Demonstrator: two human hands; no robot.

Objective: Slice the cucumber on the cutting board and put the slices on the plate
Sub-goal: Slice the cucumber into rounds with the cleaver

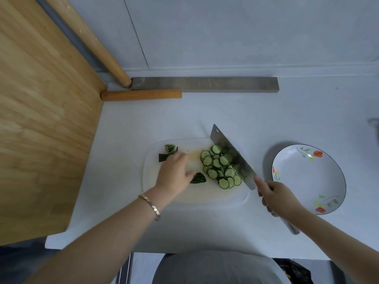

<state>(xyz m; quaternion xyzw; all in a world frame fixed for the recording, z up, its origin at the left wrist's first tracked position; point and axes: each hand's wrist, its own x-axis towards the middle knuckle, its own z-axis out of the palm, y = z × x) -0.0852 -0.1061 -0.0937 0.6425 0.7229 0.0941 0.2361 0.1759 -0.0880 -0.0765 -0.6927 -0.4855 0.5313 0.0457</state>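
Note:
A pile of several round cucumber slices (217, 167) lies on the pale cutting board (196, 196). My right hand (276, 195) grips the handle of a cleaver (231, 154); its wide blade stands tilted against the right side of the pile. My left hand (174, 173) hovers over the left half of the board with fingers loosely spread, holding nothing. Dark green cucumber end pieces lie at the board's far left (169, 149) and just right of my left thumb (199, 178). The white flowered plate (309, 177) stands to the right of the board with no slices in it.
A large wooden board (41, 119) leans at the left. A wooden rolling pin (141, 94) and a grey bar (205, 84) lie by the back wall. The table's front edge runs just in front of my body. A glass object's edge (374, 124) shows at far right.

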